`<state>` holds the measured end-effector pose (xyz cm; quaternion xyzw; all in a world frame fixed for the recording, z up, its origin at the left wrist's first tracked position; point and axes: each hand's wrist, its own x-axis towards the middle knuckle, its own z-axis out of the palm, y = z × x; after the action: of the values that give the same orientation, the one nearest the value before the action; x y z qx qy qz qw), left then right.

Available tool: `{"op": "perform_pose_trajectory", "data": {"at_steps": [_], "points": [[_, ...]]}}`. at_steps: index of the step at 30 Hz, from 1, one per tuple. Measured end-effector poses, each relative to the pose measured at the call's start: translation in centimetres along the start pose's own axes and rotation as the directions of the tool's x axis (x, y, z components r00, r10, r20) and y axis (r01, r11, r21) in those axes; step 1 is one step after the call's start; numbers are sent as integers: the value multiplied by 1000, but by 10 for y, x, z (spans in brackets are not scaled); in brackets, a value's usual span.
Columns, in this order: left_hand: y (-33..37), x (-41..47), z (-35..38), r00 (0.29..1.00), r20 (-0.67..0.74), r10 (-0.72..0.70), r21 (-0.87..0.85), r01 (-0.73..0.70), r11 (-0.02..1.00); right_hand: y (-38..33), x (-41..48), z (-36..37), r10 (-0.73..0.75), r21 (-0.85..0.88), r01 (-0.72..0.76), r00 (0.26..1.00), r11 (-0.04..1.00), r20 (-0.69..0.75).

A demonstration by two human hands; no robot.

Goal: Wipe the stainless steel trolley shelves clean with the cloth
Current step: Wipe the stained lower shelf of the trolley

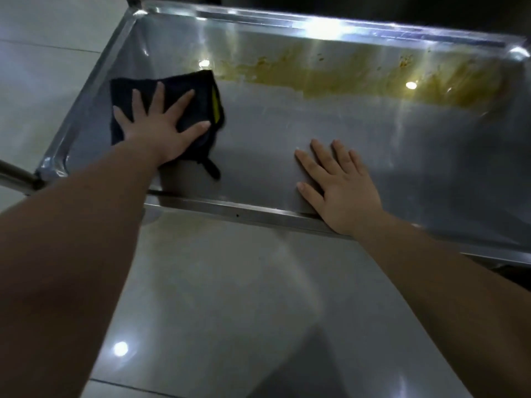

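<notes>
Cloth (198, 81) lies at the left end of the steel shelf (287, 124), close to the left rim, and the left hand (155, 124) sits right on top of it. The fingers of that hand are straight and spread wide, and the palm pushes the cloth flat on the metal. I think the hand is spread like that so the whole cloth rubs the shelf and does not bunch up. The dark cloth sticks out past the hand on every side. A yellow tag (216, 106) shows on its right edge, just past the thumb.

The right hand (342, 185) holds nothing. It lies flat on the bare shelf, well apart from the cloth, with its fingers straight and close to each other. Its wrist crosses the front rim (238, 215). My guess is that it leans there to keep the trolley from rolling while the other hand rubs.

A yellow-brown mess (359, 79) runs along the far side of the shelf. It starts just beside the top right corner of the cloth and goes all the way to the right end. The near half of the shelf looks plain and gray, so that part seems clean. The dirty strip is not yet wiped. To reach it, the cloth would have to slide away from the person and to the right.

Shiny floor tiles (215, 297) show below the shelf.
</notes>
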<state>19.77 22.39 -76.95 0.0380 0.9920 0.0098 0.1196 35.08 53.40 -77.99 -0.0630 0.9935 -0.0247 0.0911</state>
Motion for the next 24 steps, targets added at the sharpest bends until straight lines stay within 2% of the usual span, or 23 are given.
{"op": "perform_pose_trajectory", "data": {"at_steps": [7,9,12,14,20,24], "points": [[150,-5,12,965,-40,261,31,-260,965,4,0,-2,9,1,-9,1000,1000,8],[157,-5,17,960,-64,273,-12,-274,962,13,1,-4,39,-11,-39,999,999,12],[146,-1,19,960,-66,270,-48,-274,961,60,0,-9,209,-9,-209,977,978,51],[144,-2,17,962,-72,262,-39,-266,963,93,-12,-12,268,-14,-268,962,963,50],[156,-5,18,970,-61,237,3,-237,972,98,-25,-1,288,-14,-288,957,958,-24],[222,-23,21,944,-48,327,4,-327,945,104,-23,2,282,10,-282,958,959,-52]]}}
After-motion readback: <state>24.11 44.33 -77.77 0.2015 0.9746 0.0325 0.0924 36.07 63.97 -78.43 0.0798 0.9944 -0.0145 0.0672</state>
